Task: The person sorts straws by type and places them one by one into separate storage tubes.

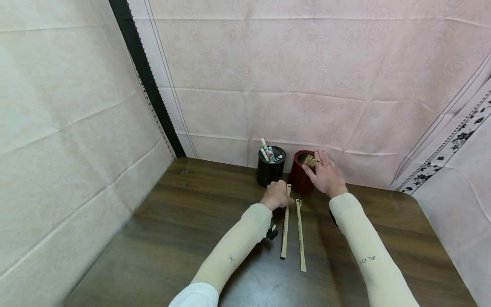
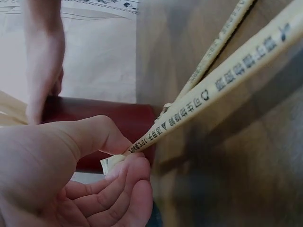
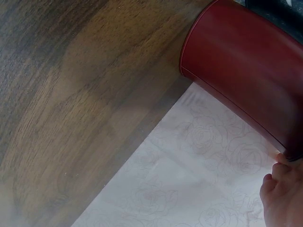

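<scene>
Beside the foot of the red cup (image 1: 301, 177), my left hand (image 1: 277, 196) pinches one end of a slim, tan paper-wrapped stick (image 1: 285, 238) between thumb and forefinger. Dark printed characters run along the wrapper in the left wrist view, where the other fingers curl loosely. A second paper-wrapped stick (image 1: 301, 243) lies on the table to its right. My right hand (image 1: 326, 175) grips the rim of the red cup, fingers on the far right side and thumb toward the front. Folded tan wrapper ends (image 1: 310, 161) show inside that cup.
A black cup (image 1: 270, 170) holding several patterned pens or sticks (image 1: 270, 154) stands just left of the red one. Both cups are close to the cloth-covered back wall (image 1: 307, 115). Brown wood-grain table (image 1: 172, 238) spreads out below, with another cloth wall (image 1: 76, 140) along its left side.
</scene>
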Tool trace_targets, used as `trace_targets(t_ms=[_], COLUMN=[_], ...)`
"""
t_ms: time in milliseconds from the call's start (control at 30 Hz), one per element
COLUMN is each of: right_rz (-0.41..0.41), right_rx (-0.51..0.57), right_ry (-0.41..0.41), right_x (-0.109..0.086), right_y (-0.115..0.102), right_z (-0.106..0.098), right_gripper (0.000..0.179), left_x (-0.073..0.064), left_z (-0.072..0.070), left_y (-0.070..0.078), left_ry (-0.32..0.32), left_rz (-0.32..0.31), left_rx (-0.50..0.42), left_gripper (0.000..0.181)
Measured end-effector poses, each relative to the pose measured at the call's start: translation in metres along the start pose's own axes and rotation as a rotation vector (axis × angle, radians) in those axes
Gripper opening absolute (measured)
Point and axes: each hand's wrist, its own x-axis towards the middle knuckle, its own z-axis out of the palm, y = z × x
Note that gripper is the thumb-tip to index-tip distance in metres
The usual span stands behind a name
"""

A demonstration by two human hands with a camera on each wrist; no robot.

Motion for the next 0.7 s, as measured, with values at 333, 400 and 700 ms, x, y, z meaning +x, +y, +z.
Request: trace_targets(t_ms=[333, 400, 700], right_rz=[0.001, 0.004, 0.010], right_rx=[-0.006, -0.008, -0.010], right_ry=[-0.002, -0.011, -0.014], right_x=[-0.001, -0.002, 0.001], right_y=[0.001, 0.000, 0.001], right_z=[0.002, 0.002, 0.000], right_gripper=[0.089, 0.088, 0.089], left_x=[-0.057, -0.059, -0.065], left_z=[-0.061, -0.068, -0.108], left_y=[0.027, 0.030, 0.046], left_ry=[0.103, 0.117, 0.181], left_rz=[0.033, 0.030, 0.075], left_rx=[-0.008, -0.007, -0.026], left_gripper=[0.026, 0.027, 0.029])
